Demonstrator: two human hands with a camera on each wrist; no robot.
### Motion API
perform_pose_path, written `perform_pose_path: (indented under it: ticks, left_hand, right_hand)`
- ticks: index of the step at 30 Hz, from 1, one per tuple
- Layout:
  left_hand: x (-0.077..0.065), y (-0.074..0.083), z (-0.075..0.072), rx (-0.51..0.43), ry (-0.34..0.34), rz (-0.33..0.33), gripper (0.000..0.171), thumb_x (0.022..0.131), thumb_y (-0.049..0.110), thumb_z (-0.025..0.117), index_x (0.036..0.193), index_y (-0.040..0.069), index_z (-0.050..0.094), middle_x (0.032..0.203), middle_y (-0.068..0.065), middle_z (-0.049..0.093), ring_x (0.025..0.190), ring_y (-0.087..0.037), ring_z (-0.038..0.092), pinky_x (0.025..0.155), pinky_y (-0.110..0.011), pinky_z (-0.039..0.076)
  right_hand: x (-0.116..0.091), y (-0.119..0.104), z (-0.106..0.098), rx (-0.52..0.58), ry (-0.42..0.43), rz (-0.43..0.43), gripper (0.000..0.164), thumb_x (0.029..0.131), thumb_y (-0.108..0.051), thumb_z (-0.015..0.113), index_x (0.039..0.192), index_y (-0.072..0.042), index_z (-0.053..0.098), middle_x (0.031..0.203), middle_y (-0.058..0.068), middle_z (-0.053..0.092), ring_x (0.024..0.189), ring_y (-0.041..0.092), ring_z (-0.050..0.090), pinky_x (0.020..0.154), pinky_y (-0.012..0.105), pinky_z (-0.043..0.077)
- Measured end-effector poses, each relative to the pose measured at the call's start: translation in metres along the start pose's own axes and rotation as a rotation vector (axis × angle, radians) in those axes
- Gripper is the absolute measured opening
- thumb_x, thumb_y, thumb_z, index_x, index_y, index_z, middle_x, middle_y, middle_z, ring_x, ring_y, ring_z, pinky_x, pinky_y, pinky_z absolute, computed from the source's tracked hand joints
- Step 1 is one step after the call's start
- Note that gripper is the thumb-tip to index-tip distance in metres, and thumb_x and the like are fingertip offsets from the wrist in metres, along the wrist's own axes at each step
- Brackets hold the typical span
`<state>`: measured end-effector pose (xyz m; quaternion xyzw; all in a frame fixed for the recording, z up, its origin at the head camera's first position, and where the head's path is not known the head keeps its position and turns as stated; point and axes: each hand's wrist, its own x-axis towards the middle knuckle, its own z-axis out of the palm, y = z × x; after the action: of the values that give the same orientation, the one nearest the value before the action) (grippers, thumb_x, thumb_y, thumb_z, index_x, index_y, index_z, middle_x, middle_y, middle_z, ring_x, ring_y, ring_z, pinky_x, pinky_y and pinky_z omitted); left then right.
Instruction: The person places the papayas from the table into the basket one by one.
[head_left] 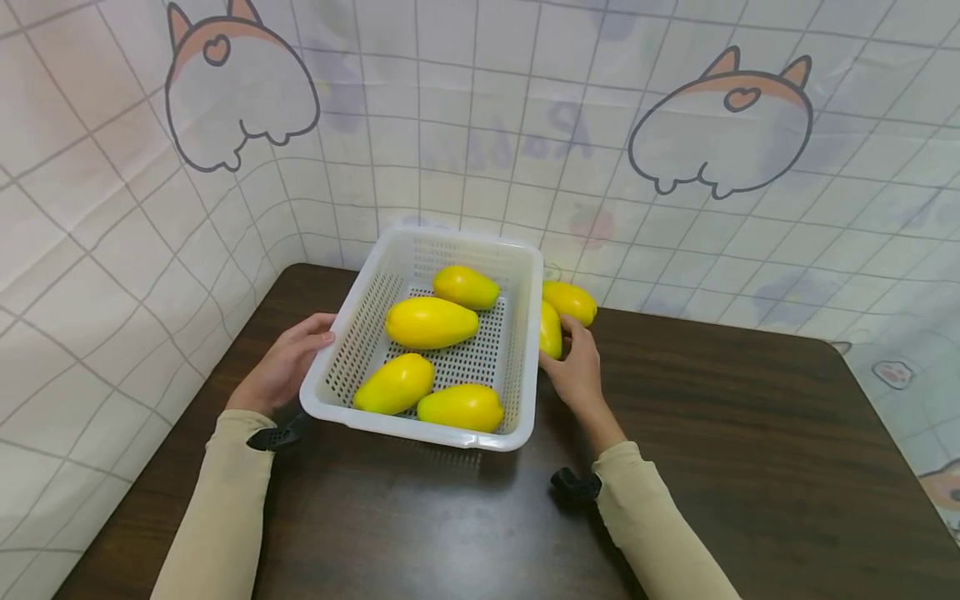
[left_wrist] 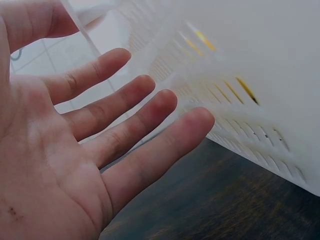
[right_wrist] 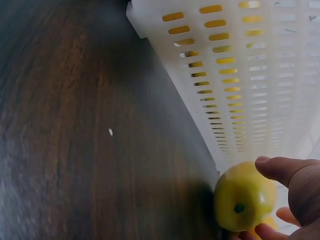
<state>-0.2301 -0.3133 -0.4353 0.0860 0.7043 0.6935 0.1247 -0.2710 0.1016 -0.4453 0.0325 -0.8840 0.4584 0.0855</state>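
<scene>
A white perforated plastic basket (head_left: 420, 429) stands on the dark table with several yellow papayas (head_left: 431, 323) inside. At its left side is my left hand (head_left: 281, 367), thumb at the rim and the other fingers (left_wrist: 145, 150) extended beside the outer wall in the left wrist view. To the right of the basket, my right hand (head_left: 577, 367) grips a yellow papaya (head_left: 551, 330) close to the basket wall. The right wrist view shows the thumb on this papaya (right_wrist: 240, 197) and fingertips at its far side. Another papaya (head_left: 570, 302) lies just behind it.
The dark wooden table (head_left: 750, 450) extends to the right and toward me. A white checked cloth (head_left: 480, 117) with cartoon prints hangs behind the table and along its left side. Black wrist devices (head_left: 576, 485) sit at both sleeves.
</scene>
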Motion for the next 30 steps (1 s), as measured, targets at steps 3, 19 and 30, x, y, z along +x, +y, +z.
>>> perform_pose_path:
  ticks: [3,19,30]
  left_hand:
    - [-0.0005,0.0003,-0.0001,-0.001,0.004,0.002,0.035,0.103,0.031,0.043,0.136,0.022,0.043,0.132,0.001,0.047,0.109,-0.020,0.060,0.088,-0.041,0.055]
    - [-0.0016,0.0030,0.0007,-0.028,-0.004,0.010,0.031,0.103,0.026,0.042,0.133,0.021,0.046,0.128,0.000,0.050,0.106,-0.018,0.062,0.085,-0.041,0.057]
    - [-0.0005,0.0041,0.0016,-0.062,-0.011,0.028,0.029,0.103,0.022,0.042,0.131,0.019,0.048,0.127,0.000,0.050,0.104,-0.017,0.062,0.083,-0.038,0.057]
  right_hand:
    - [0.0007,0.0003,0.0025,0.002,0.000,0.012,0.069,0.082,-0.022,0.075,0.140,-0.005,0.041,0.136,0.018,0.048,0.123,0.033,0.048,0.107,0.045,0.041]
    - [0.0059,0.0024,0.0079,-0.030,-0.002,0.068,0.069,0.084,-0.023,0.073,0.141,-0.006,0.039,0.136,0.019,0.048,0.124,0.034,0.046,0.109,0.047,0.038]
    - [0.0058,0.0022,0.0073,-0.041,-0.014,0.080,0.068,0.087,-0.024,0.069,0.144,-0.007,0.036,0.140,0.018,0.047,0.127,0.033,0.045,0.111,0.049,0.035]
